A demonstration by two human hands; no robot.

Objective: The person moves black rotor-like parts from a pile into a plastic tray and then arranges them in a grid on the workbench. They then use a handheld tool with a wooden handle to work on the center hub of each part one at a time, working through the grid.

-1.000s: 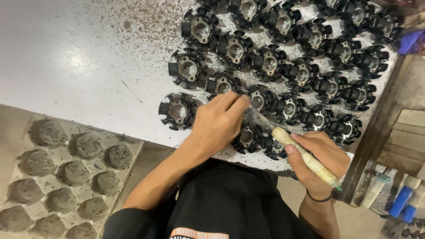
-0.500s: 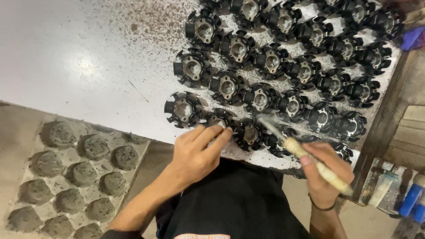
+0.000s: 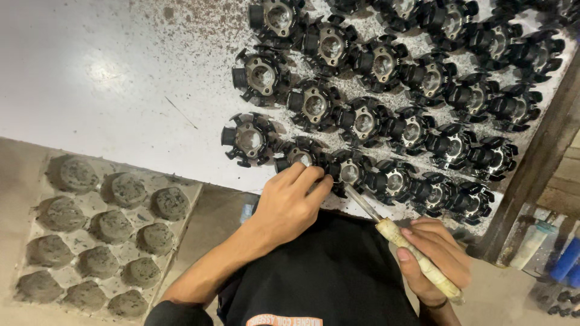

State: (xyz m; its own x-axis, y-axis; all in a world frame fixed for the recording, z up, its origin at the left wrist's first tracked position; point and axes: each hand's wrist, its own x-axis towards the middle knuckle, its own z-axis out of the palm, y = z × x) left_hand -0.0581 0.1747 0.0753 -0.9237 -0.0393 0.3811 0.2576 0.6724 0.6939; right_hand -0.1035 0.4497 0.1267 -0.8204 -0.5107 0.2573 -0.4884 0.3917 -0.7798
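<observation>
A speckled white metal worktable [image 3: 109, 90] glares under overhead light; beside it, on the bare concrete floor [image 3: 18, 175], lies a dusty grey moulded tray [image 3: 90, 205].

Top: a black short-sleeved shirt [image 3: 338, 278], plain across the chest.
Print: a curved line of orange and white lettering on the shirt's front, just above the lower edge of the view, only partly seen.
Left sleeve: black, ending above the elbow, left of the print.
Left forearm and left hand [image 3: 287, 202]: bare, no watch or ring visible.
Right hand [image 3: 435, 259]: bare, nails short.
Right wrist: a thin dark band [image 3: 436, 303], right of the print.
</observation>
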